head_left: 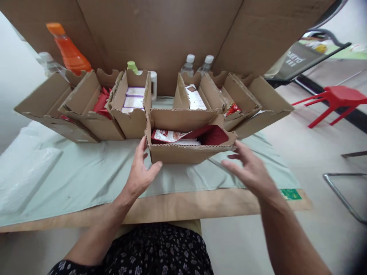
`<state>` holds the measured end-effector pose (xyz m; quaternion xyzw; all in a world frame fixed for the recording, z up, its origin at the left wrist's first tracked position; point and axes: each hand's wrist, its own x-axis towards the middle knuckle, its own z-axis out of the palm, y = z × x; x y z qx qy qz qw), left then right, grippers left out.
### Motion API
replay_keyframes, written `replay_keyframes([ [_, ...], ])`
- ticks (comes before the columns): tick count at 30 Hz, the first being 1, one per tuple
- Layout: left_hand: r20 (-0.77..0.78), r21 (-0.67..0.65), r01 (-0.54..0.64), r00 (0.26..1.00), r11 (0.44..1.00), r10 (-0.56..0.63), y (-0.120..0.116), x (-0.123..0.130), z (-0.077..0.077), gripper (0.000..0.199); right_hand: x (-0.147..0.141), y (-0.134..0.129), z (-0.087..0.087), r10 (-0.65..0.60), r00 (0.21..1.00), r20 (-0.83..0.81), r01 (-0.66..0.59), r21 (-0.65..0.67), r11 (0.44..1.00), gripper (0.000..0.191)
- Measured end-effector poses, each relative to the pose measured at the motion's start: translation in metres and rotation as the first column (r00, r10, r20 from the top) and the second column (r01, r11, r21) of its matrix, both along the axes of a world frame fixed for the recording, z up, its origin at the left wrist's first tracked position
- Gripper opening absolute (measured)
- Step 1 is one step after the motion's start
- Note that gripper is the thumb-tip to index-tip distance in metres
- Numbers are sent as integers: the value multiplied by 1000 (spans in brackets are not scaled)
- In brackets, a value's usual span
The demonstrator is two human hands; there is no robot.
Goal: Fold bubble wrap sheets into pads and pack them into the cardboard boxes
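An open-topped, oblong brown cardboard box (174, 153) sits at the centre of the frame, on a pale green cloth (94, 168) spread over a table with a light wooden edge (195, 204). Inside it lies a dark red packet with a white printed face (172, 135).

The left hand (140, 173) is at the box's left end, its fingers raised along the corner and its thumb spread away from them, near the front wall. The right hand (252, 170) is at the right end, fingers and thumb apart, fingertips close to the corner. Neither hand is clamped on anything; whether the fingertips touch the cardboard, I cannot tell.

Behind, three brown cardboard bins (133, 124) stand left of centre, holding a shiny red packet (101, 105) and white cartons with purple edges (133, 102). Three more cardboard bins (266, 118) stand right of centre. An orange bottle with an orange cap (71, 55) shows at upper left, before a tall brown cardboard panel (160, 38). Clear bubble wrap (31, 172) lies at left; a red stool (344, 95) stands at upper right.
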<state>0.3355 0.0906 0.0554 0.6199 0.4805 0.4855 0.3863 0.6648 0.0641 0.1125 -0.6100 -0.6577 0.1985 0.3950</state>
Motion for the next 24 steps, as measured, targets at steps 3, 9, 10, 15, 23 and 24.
replay_keyframes([
  [3, 95, -5, 53, 994, 999, -52, 10, 17, -1, 87, -23, 14, -38, 30, 988, -153, -45, -91, 995, 70],
  [9, 24, -63, -13, 1000, 998, 14, -62, -2, -18, 82, -55, -38, -49, -81, 984, -161, 70, -75, 995, 54],
  [10, 0, -91, -44, 999, 995, 44, -82, -12, -23, 80, -61, -50, -46, -60, 985, -164, 48, -72, 996, 50],
  [15, -27, -80, -233, 972, 969, 232, -116, -59, -13, 77, -109, -54, -27, 147, 968, -203, -160, -50, 986, 52],
  [23, -2, 154, -80, 997, 985, 81, -69, -14, 17, 82, -83, -54, -26, -155, 963, -220, 165, 29, 986, 46],
  [24, 8, 144, -48, 999, 988, 48, -70, -6, 12, 82, -76, -65, -31, -205, 956, -211, 217, 34, 976, 47],
])
